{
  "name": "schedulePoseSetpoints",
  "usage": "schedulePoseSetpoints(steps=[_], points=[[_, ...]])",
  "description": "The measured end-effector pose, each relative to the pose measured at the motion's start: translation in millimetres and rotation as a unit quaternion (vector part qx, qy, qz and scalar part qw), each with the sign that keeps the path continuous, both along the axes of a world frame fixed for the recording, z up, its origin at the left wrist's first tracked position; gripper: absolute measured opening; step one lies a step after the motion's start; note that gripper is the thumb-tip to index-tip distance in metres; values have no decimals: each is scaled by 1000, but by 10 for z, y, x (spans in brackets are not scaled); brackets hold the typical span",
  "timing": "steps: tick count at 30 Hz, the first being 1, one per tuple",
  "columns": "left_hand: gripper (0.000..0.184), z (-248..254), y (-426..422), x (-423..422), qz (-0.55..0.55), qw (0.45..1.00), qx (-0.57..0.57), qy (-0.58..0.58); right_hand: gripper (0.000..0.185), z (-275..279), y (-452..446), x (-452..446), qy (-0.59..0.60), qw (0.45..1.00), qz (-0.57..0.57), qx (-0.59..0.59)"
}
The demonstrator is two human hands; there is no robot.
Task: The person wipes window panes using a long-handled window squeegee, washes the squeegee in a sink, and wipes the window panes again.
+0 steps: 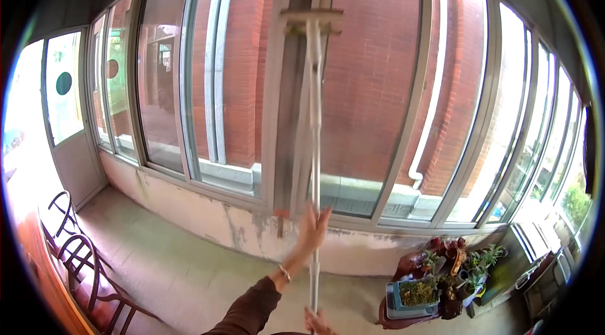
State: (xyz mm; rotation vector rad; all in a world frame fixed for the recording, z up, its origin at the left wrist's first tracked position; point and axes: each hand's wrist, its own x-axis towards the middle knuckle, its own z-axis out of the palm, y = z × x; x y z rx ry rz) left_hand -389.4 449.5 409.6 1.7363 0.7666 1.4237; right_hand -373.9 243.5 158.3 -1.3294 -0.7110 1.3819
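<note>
A long pale pole [316,146] stands nearly upright in front of the windows, with a flat crosswise head [312,15] at its top, close to the window frame. My left hand [311,229] is closed around the lower part of the pole; a bracelet and dark sleeve show behind it. Below it, at the bottom edge of the view, my right hand [319,322] grips the pole near its lower end and is partly cut off. Whether the head touches the frame or glass cannot be made out.
Sliding windows [372,83] span the wall above a peeling low wall [208,209]. Potted plants and a blue planter [409,300] sit at the lower right, near stacked panels [520,266]. Dark metal chairs [79,259] and a wooden edge [47,266] are at the left, near a door [75,165].
</note>
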Motion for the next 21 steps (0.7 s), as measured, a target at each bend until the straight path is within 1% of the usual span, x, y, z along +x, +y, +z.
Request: schedulePoseSetpoints(steps=[1, 2, 3, 4, 6, 7, 8, 10, 11, 13, 15, 16, 17, 18, 19, 20, 21], points=[[57, 435, 48, -31, 11, 996, 77, -49, 51, 399, 258, -4, -60, 994, 13, 88], [61, 747, 121, -74, 5, 990, 127, -60, 54, 798, 516, -7, -119, 977, 16, 175], [67, 1061, 194, -117, 0, 982, 177, -70, 56, 1304, 737, -23, -133, 958, 14, 253], [67, 1309, 188, -200, -21, 988, 142, -49, 58, 1795, 925, -53, -144, 933, 12, 330], [66, 1659, 204, -325, -61, 996, 71, -2, 58, 2522, 1245, -144, -41, 959, -79, 269], [70, 1526, 488, -139, -8, 978, 201, -52, 58, 2844, 1338, -170, -62, 954, -82, 282], [69, 1579, 510, -149, -25, 977, 200, -62, 58, 3108, 1400, -185, -81, 949, -86, 292], [69, 1774, 462, -258, -71, 979, 178, -66, 60, 3428, 1533, -209, -89, 945, -84, 304], [69, 1866, 537, -260, -72, 974, 200, -77, 61, 3545, 1607, -229, -91, 942, -96, 310], [69, 2098, 719, -222, -71, 963, 239, -102, 62, 3752, 1806, -234, -140, 921, -117, 344], [71, 2421, 1032, -77, -78, 943, 280, -163, 63, 4042, 2101, -168, -173, 902, -110, 381], [71, 2645, 1205, -14, -10, 923, 342, -176, 63, 4220, 2280, -99, -180, 893, -98, 401], [72, 2905, 1345, 50, 57, 895, 402, -186, 62, 4423, 2454, -35, -146, 904, -65, 396], [70, 3129, 1503, 78, 49, 920, 363, -142, 61, 4624, 2621, 30, -110, 913, -32, 391], [69, 3339, 1630, 37, 42, 941, 322, -98, 60, 4834, 2752, 42, -73, 916, -26, 393], [59, 3553, 1656, -21, 38, 938, 331, -95, 60, 5022, 2876, 41, -39, 917, -18, 396], [54, 3722, 1893, 31, 73, 927, 361, -69, 60, 5156, 3025, 79, -23, 926, -25, 377]])
